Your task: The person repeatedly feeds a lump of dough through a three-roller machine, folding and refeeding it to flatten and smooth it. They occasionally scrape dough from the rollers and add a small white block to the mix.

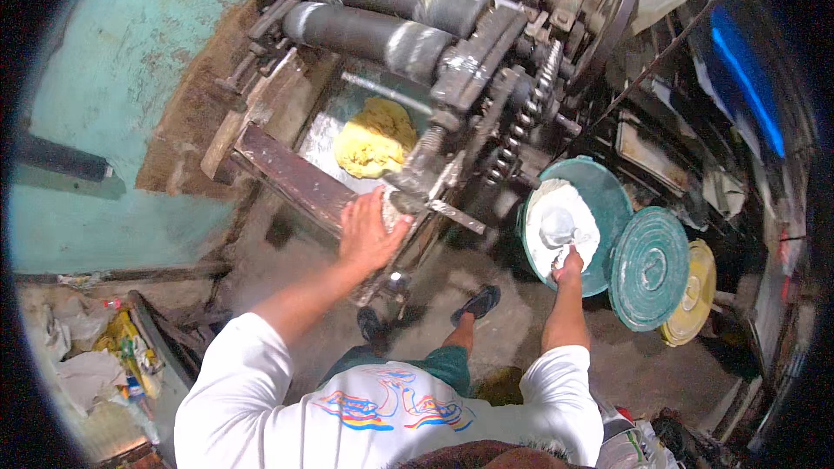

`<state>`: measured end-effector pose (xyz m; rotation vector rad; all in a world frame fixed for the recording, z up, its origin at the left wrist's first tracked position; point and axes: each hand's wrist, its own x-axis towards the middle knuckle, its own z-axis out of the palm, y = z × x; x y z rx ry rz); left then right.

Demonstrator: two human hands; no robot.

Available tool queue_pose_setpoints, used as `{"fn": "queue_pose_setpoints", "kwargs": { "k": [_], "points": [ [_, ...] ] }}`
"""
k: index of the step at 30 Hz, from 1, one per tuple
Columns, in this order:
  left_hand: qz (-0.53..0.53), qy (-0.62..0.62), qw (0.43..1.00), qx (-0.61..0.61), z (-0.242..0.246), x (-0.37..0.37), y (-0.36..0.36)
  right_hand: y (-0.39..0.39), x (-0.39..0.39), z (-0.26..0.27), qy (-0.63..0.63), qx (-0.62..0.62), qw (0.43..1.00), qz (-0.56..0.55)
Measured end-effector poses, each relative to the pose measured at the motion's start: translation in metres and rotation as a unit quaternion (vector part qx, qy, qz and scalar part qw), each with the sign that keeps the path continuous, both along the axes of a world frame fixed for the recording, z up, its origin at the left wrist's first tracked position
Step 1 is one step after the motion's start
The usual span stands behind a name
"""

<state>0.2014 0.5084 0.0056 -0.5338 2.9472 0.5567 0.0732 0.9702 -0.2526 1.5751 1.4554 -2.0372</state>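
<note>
My left hand (369,232) rests on the front corner of a roller machine's frame, its thumb spread and nothing held. Just beyond it, a lump of yellow dough (376,137) lies on a pale, floury tray (317,146) below the two large rollers (371,36). Over on the right, my right hand (569,266) grips the handle of a metal scoop (558,227). The scoop's bowl sits in white powder that looks like flour (546,198), inside a green plastic tub (611,195). My fingers hide part of the handle.
Exposed gears (531,117) and a large wheel (606,29) flank the rollers on the right. A green lid (650,268) leans by the tub, with a yellow lid (692,293) behind it. Crumpled bags and wrappers (98,365) lie at lower left. A dark bar (62,156) juts over the green surface.
</note>
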Motion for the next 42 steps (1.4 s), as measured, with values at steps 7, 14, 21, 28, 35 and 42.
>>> {"fn": "queue_pose_setpoints", "kwargs": {
  "k": [7,14,21,28,35,42],
  "points": [
    [-0.014,0.178,0.975,0.134,-0.024,-0.004,0.0,-0.042,0.041,0.178,0.187,-0.112,0.974,-0.062],
    [-0.028,0.104,0.983,0.148,-0.014,0.001,-0.004,-0.137,0.063,0.308,0.308,-0.168,0.936,0.038],
    [-0.149,0.101,0.963,0.199,-0.03,0.003,-0.042,-0.262,0.021,0.367,0.41,-0.299,0.855,0.106],
    [-0.368,0.007,0.929,0.048,-0.015,-0.041,-0.212,-0.372,-0.058,0.427,0.427,-0.234,0.859,0.158],
    [-0.202,0.024,0.978,0.035,-0.023,-0.11,-0.393,-0.474,-0.166,0.467,0.504,-0.122,0.841,0.151],
    [-0.229,-0.041,0.968,0.094,-0.025,-0.13,-0.39,-0.505,-0.247,0.379,0.305,0.571,0.608,0.459]
  ]
}}
